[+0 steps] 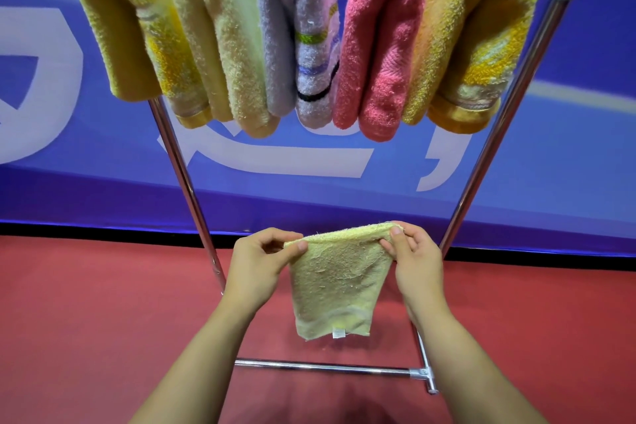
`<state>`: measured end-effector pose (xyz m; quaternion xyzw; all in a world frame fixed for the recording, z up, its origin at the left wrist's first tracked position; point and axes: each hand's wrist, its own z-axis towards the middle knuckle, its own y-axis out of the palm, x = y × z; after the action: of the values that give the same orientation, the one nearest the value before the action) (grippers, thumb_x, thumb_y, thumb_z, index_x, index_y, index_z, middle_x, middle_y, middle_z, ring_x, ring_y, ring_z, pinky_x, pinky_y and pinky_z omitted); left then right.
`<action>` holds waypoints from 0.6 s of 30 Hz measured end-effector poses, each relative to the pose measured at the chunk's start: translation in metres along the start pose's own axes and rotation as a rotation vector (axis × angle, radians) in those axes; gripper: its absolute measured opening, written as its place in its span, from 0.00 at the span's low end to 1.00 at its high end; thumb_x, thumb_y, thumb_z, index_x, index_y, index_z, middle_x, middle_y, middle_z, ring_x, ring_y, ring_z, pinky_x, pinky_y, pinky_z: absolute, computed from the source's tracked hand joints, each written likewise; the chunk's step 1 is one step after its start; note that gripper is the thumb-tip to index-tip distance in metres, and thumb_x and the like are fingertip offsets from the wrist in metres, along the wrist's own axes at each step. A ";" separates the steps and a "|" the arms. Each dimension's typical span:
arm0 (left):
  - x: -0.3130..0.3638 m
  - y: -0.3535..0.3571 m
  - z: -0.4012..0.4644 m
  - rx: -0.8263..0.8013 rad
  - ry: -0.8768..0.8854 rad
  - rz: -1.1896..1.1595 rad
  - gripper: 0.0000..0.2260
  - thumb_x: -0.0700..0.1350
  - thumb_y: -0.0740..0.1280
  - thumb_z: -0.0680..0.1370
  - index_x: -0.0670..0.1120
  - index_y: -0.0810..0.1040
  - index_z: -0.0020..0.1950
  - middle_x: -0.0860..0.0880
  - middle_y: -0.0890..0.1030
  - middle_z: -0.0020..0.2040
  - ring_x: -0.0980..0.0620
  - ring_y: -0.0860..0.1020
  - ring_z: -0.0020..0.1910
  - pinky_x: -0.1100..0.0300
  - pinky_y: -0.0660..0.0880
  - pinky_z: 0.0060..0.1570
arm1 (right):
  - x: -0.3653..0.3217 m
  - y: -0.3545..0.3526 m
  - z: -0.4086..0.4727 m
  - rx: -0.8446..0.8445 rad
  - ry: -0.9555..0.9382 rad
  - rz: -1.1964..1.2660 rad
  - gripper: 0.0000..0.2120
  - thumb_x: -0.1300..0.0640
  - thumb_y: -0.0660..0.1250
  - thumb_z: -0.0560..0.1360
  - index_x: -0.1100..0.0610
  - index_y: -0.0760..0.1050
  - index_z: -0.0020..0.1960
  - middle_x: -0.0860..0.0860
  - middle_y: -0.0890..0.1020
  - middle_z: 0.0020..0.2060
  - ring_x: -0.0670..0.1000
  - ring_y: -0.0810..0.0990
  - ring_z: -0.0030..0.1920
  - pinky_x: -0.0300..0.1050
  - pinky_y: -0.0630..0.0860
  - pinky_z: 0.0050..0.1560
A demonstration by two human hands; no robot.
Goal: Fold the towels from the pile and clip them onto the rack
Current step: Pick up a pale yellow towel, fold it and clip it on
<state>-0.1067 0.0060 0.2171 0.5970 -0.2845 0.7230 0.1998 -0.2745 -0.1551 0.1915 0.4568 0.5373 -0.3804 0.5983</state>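
Towel in hand: pale yellow towel (335,282) hangs folded between both hands, long axis vertical, small label at its bottom hem.
Left hand (256,263): pinches the top left corner.
Right hand (414,260): pinches the top right corner.
Key relation: the rack (187,182) top, with its clips out of view, lies above and ahead of the hands.
Hung towels: five folded ones, including a pink towel (382,45), fill the row; the free clip cannot be seen.

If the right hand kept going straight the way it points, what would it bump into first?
The right hand points up and away, pinching the pale yellow towel. Beyond it, probably the rack's slanted right leg, though depth is hard to judge.
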 end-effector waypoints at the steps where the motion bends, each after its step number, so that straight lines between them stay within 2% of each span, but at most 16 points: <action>1: -0.001 0.000 0.001 -0.010 0.000 0.006 0.05 0.39 0.80 0.71 0.47 0.88 0.44 0.52 0.86 0.36 0.62 0.78 0.34 0.72 0.73 0.40 | 0.000 -0.001 0.001 0.001 -0.001 0.001 0.05 0.58 0.65 0.83 0.51 0.80 0.53 0.53 0.87 0.51 0.48 0.87 0.50 0.42 0.78 0.55; 3: -0.001 0.001 0.002 -0.029 -0.008 0.001 0.07 0.38 0.80 0.70 0.46 0.88 0.44 0.51 0.87 0.38 0.61 0.79 0.35 0.72 0.74 0.41 | 0.000 -0.003 0.002 -0.003 -0.001 -0.011 0.05 0.58 0.65 0.82 0.51 0.80 0.53 0.53 0.87 0.50 0.48 0.87 0.49 0.42 0.78 0.56; 6: -0.004 0.002 0.003 -0.049 -0.007 -0.009 0.08 0.35 0.80 0.68 0.46 0.86 0.42 0.51 0.86 0.36 0.59 0.79 0.35 0.69 0.76 0.41 | 0.001 -0.005 0.005 -0.005 -0.003 -0.034 0.05 0.58 0.66 0.82 0.52 0.80 0.53 0.54 0.87 0.49 0.48 0.88 0.48 0.44 0.79 0.57; 9: -0.009 0.003 0.004 -0.108 0.041 0.073 0.14 0.36 0.80 0.71 0.52 0.84 0.49 0.52 0.83 0.35 0.57 0.78 0.35 0.66 0.77 0.43 | 0.002 -0.007 0.005 -0.003 -0.006 -0.064 0.05 0.58 0.66 0.82 0.51 0.81 0.53 0.53 0.87 0.48 0.48 0.88 0.47 0.43 0.79 0.55; 13: -0.017 0.003 -0.003 -0.354 0.172 0.300 0.21 0.38 0.74 0.76 0.62 0.74 0.59 0.53 0.78 0.40 0.59 0.76 0.37 0.65 0.75 0.44 | 0.001 -0.010 0.005 0.001 -0.022 -0.122 0.05 0.58 0.65 0.82 0.52 0.80 0.52 0.53 0.87 0.47 0.44 0.87 0.44 0.39 0.78 0.51; 16: -0.016 0.007 -0.011 -0.548 0.261 0.537 0.20 0.43 0.70 0.79 0.63 0.70 0.64 0.57 0.76 0.39 0.59 0.76 0.40 0.57 0.75 0.47 | 0.003 -0.011 0.005 -0.014 -0.036 -0.193 0.05 0.59 0.65 0.83 0.55 0.80 0.53 0.53 0.86 0.47 0.40 0.86 0.41 0.31 0.78 0.45; 18: -0.013 0.014 -0.015 -0.649 0.301 0.674 0.22 0.44 0.69 0.80 0.63 0.67 0.68 0.57 0.74 0.37 0.60 0.73 0.38 0.56 0.72 0.46 | 0.007 -0.012 0.006 -0.029 -0.058 -0.268 0.05 0.59 0.65 0.82 0.56 0.80 0.53 0.52 0.86 0.47 0.39 0.85 0.40 0.28 0.76 0.42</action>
<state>-0.1240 0.0064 0.2001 0.2673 -0.6406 0.6997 0.1692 -0.2833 -0.1638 0.1834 0.3610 0.5815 -0.4623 0.5637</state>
